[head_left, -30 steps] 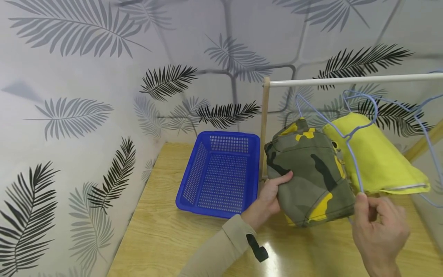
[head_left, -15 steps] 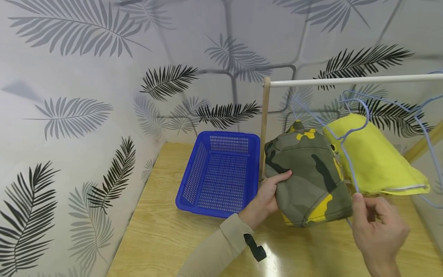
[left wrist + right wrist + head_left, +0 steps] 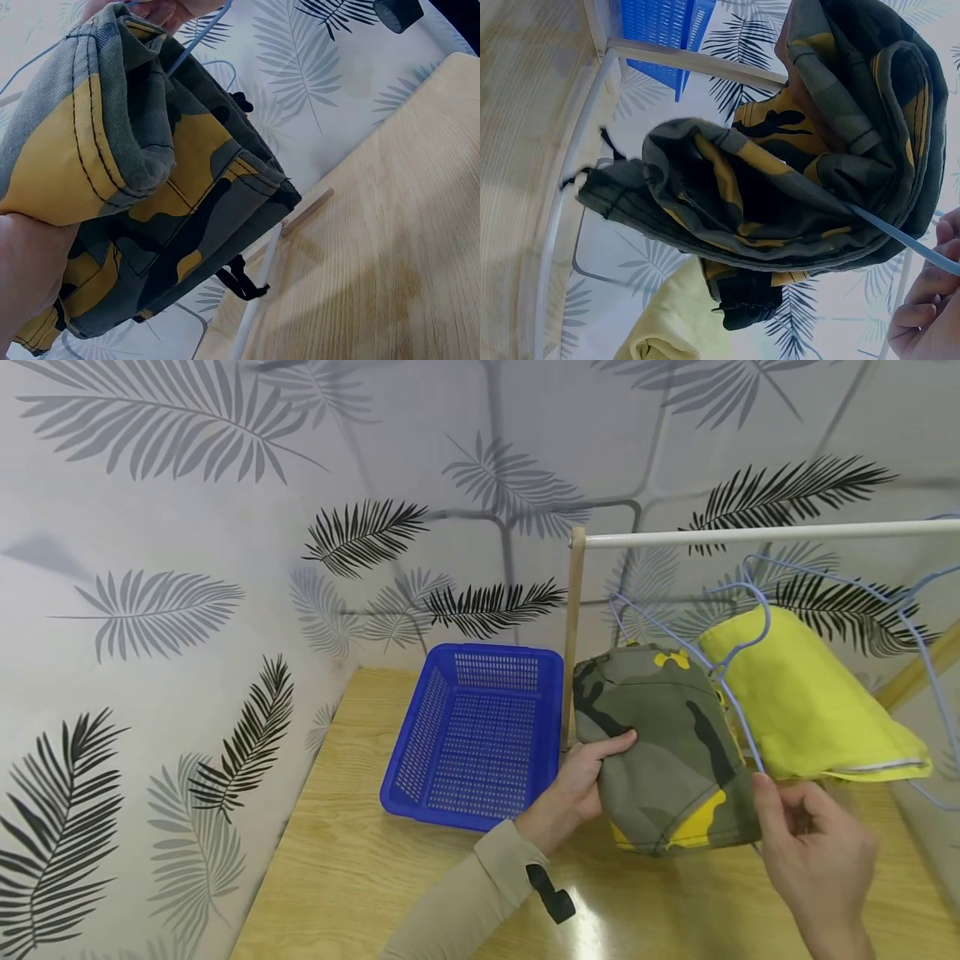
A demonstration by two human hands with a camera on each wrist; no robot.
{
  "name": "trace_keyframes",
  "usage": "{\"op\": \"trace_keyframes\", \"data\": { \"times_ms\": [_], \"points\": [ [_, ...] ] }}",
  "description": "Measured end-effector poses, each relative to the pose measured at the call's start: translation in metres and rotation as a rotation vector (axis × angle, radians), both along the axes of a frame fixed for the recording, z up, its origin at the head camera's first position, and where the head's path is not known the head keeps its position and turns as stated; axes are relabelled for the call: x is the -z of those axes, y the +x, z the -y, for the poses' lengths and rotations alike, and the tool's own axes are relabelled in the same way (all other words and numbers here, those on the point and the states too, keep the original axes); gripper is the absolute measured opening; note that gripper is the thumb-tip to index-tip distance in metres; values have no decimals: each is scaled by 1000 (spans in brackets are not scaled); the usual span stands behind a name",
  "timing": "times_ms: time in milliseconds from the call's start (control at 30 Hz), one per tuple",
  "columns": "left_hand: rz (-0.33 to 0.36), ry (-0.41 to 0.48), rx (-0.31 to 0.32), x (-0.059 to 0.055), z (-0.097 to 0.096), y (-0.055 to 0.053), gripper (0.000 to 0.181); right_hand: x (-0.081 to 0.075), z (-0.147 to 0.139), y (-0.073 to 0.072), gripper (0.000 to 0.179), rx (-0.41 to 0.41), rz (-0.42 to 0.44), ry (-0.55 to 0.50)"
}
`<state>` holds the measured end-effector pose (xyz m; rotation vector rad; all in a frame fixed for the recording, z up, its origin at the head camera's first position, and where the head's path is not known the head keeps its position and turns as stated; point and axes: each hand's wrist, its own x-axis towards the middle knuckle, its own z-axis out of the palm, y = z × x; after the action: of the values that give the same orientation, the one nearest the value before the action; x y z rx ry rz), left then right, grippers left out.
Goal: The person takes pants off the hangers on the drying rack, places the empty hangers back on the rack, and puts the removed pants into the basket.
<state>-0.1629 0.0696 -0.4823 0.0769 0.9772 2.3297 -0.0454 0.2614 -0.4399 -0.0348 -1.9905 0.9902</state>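
In the head view my left hand grips a folded grey-green camouflage garment with yellow and black patches, thumb across its front and the other fingers hidden behind. A light-blue hanger slants along the garment's right side, its lower part running into the cloth. My right hand pinches the hanger near the garment's lower right corner. Seen from the right wrist, the hanger passes into the open fold of the garment. Stitched hems and a dangling black cord show in the left wrist view.
A blue perforated basket stands on the wooden table left of the garment. Behind is a rack with a white rail and a wooden post. A yellow folded cloth hangs at right, beside another blue hanger.
The hanger has shifted left, its hook and upper arm moving toward the garment. My right hand has moved slightly left with it. My left hand stays nearly in place as the garment's top settles lower.
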Motion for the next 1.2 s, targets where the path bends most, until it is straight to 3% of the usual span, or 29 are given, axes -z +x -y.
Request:
{"op": "trace_keyframes", "data": {
  "times_ms": [133, 367, 600, 967, 1200],
  "points": [
    [-15, 12, 17, -2, 2, 1, 20, -4, 2, 1, 38, -10, 38, 24],
    [-44, 35, 20, -10, 5, 2, 23, -13, 9, 0, 48, 43, 7, 83],
    [-38, 30, 21, -16, 7, 2, 24, -4, 5, -7, 50, 80, -14, 169],
    [-66, 50, 115, -20, 14, 3, 21, 2, -1, -11, 52, 129, 32, 185],
    [-100, 68, 78, -24, 16, 2, 26, 10, -8, -14, 47, 134, 35, 168]
  ]
}}
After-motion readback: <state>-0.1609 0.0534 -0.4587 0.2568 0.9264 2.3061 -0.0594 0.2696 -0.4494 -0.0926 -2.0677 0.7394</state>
